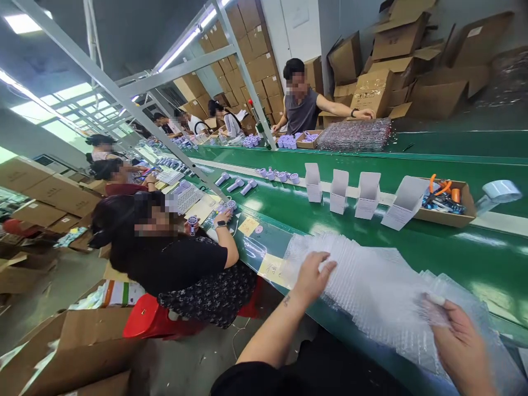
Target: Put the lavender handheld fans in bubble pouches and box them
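A fanned pile of translucent bubble-wrap bags (363,275) spreads along the near edge of the bench. Over its left end is my left hand (314,278), thumb and fingers apart with nothing between them. My right hand (460,333) is at the right part of the pile, its thumb and fingers closed on a clear bubble-wrap bag (431,312), which is partly blurred. Beyond the pile, several open white boxes stand in a row, among them one upright box (367,197) and a tilted one (404,203).
A cardboard tray (449,219) of tools and a tape roll (501,191) lie at the right. Purple handheld devices (248,187) rest on the green belt (276,206). A co-worker (173,242) sits at my left; another person (301,104) works across the line.
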`<state>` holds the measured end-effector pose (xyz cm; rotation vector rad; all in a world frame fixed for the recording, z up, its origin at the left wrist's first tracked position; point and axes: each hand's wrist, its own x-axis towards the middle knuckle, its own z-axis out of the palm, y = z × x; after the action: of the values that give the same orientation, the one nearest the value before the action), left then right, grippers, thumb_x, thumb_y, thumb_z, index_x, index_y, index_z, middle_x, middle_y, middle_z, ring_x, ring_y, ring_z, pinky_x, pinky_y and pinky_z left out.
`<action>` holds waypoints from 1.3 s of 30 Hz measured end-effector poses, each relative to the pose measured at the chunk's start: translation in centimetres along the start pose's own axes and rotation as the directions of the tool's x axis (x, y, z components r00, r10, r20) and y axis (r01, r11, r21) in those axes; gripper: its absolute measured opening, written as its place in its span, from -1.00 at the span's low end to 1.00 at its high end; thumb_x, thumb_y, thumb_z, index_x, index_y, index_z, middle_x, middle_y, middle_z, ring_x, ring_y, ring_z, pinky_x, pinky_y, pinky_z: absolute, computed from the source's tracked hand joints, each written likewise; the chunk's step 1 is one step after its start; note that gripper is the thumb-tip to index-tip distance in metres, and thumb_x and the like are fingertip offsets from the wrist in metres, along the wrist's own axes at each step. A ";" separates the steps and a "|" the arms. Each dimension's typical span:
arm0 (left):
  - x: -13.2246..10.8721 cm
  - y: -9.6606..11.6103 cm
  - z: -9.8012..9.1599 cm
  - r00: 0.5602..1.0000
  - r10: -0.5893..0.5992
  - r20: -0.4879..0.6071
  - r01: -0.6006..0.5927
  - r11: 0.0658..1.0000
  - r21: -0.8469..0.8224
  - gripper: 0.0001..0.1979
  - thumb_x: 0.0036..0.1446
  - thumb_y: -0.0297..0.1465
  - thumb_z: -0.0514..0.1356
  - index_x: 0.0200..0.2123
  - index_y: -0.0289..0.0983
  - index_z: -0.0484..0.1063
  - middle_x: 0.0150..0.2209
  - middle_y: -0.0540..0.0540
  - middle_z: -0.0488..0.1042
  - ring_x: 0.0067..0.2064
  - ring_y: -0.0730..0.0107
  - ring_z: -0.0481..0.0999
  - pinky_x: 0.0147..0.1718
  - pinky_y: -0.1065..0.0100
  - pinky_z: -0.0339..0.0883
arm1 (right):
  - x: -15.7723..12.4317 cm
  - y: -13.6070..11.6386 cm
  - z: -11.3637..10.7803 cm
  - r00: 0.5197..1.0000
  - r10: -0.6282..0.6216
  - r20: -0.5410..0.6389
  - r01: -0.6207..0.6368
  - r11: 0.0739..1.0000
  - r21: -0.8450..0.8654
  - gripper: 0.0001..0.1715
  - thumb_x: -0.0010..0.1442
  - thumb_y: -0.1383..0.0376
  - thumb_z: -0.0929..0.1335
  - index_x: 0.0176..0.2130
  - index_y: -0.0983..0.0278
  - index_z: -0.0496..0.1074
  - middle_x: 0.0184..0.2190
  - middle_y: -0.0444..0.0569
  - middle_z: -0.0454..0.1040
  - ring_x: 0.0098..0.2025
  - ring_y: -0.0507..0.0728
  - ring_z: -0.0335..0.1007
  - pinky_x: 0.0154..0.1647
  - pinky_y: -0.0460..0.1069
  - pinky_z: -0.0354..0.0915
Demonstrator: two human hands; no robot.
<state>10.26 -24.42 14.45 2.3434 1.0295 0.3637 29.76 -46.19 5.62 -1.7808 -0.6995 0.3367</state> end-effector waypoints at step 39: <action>-3.4 8.4 4.4 0.975 -0.170 0.146 0.214 0.516 -0.830 -0.65 -0.07 -0.17 0.32 -0.32 -0.33 0.56 -0.29 -0.14 0.56 -0.23 0.31 0.48 -0.17 0.32 0.32 | -1.4 9.9 -2.2 0.913 0.405 0.048 -0.334 0.810 -0.482 -0.25 0.22 -0.04 0.11 0.24 0.32 0.13 0.29 0.19 0.05 0.29 0.37 -0.08 0.16 0.31 0.02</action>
<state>14.97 -33.29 15.69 1.3189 0.8040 0.5637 32.69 -50.57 -3.10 -2.3829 -0.5577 0.6124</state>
